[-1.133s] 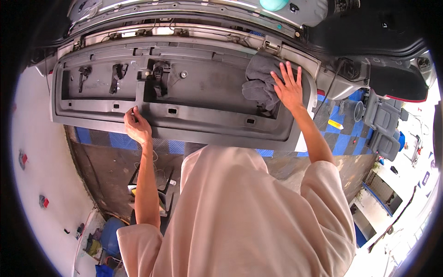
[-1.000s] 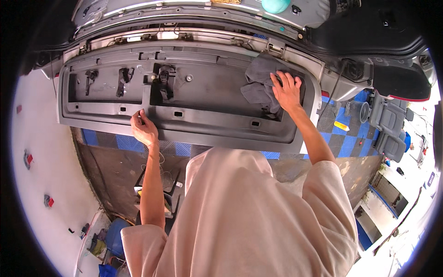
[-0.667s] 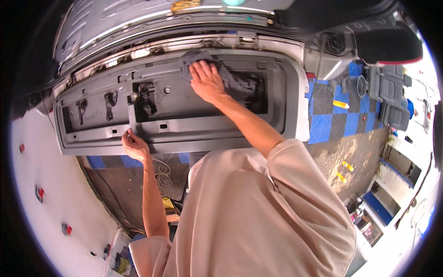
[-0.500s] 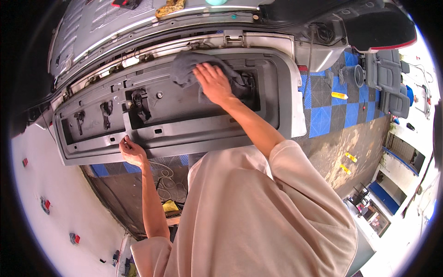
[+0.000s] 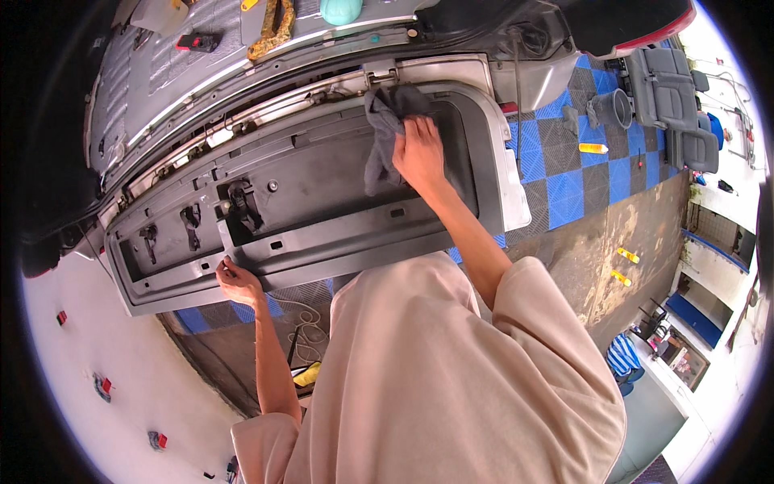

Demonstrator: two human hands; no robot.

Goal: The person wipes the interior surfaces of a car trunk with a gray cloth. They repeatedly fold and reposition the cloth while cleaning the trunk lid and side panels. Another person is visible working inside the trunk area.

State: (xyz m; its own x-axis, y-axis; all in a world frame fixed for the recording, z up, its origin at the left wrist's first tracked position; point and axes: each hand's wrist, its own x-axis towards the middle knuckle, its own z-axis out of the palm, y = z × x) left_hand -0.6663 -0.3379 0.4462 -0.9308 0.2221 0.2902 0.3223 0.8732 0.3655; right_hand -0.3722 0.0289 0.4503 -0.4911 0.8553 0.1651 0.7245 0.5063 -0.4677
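Observation:
A lowered vehicle tailgate with a dark grey plastic inner panel [image 5: 322, 194] stretches across in front of me. My right hand [image 5: 421, 153] is closed on a bunched dark grey cloth [image 5: 380, 145], over the right part of the panel's long recess. Part of the cloth is hidden behind my fingers. My left hand [image 5: 239, 284] grips the panel's near edge at the left, fingers curled over it. Black latch-like parts [image 5: 242, 206] sit in openings in the panel's left half.
Beyond the tailgate, the silvery vehicle floor carries a teal object [image 5: 340, 10], a yellowish-brown piece [image 5: 272, 31] and a red-and-black item [image 5: 199, 40]. To the right are blue and grey floor tiles [image 5: 564, 198], a yellow bottle [image 5: 592, 148], a dark bucket [image 5: 610, 109] and removed seats [image 5: 665, 89].
My right hand has moved right along the panel with the cloth, which is now more bunched. My left hand stays at the near edge. The view has shifted a little.

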